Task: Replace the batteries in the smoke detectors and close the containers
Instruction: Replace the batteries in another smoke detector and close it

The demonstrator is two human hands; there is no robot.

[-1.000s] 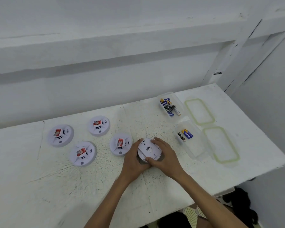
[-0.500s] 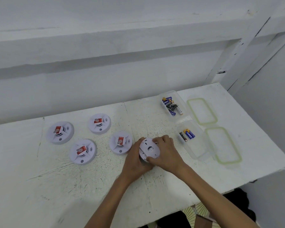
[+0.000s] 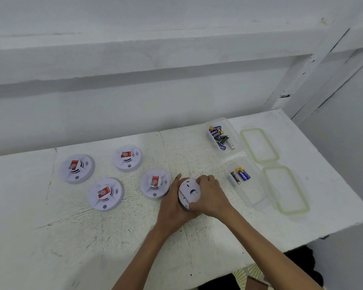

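Both hands hold a white smoke detector point(image 3: 189, 192) with its back side up, tilted a little off the white table point(image 3: 50, 237). My left hand point(image 3: 173, 208) cups it from the left and below. My right hand point(image 3: 211, 197) grips its right rim. Several other detectors with red labels lie face up to the left, the nearest one point(image 3: 154, 186) right beside my left hand. Two clear open containers stand to the right: the far container point(image 3: 226, 124) holds several batteries, the near container point(image 3: 252, 197) holds a few batteries point(image 3: 240, 175).
Two clear lids with green seals lie flat right of the containers, a far lid point(image 3: 259, 145) and a near lid point(image 3: 286, 190). The table's right edge runs just past them. A white wall and ledge rise behind the table.
The detector has tipped up further onto its left side between my hands. My right hand has shifted along its rim. The camera view has shifted slightly.
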